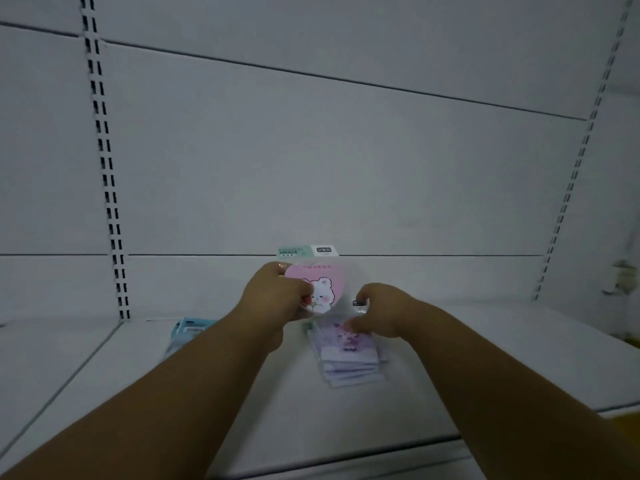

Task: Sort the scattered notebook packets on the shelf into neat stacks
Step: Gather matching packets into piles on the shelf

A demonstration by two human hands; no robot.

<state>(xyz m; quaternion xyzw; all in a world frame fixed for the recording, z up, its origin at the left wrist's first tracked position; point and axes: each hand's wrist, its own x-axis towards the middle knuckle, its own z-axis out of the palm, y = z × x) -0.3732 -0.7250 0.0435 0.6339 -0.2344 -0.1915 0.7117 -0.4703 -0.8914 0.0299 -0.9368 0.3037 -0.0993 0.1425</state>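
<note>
A clear packet with a pink heart-shaped notebook (323, 282) showing a white bear is held upright above the white shelf (242, 393). My left hand (277, 296) grips its left edge. My right hand (381, 310) pinches its lower right corner, with fingers resting just above a fanned stack of purple notebook packets (346, 358) lying on the shelf. A blue packet (188, 330) lies flat to the left, partly hidden behind my left forearm.
The white back panel (311, 150) rises behind the shelf, with slotted uprights at the left (110, 202) and right (571, 188). A yellow object (632, 339) peeks in at the right edge.
</note>
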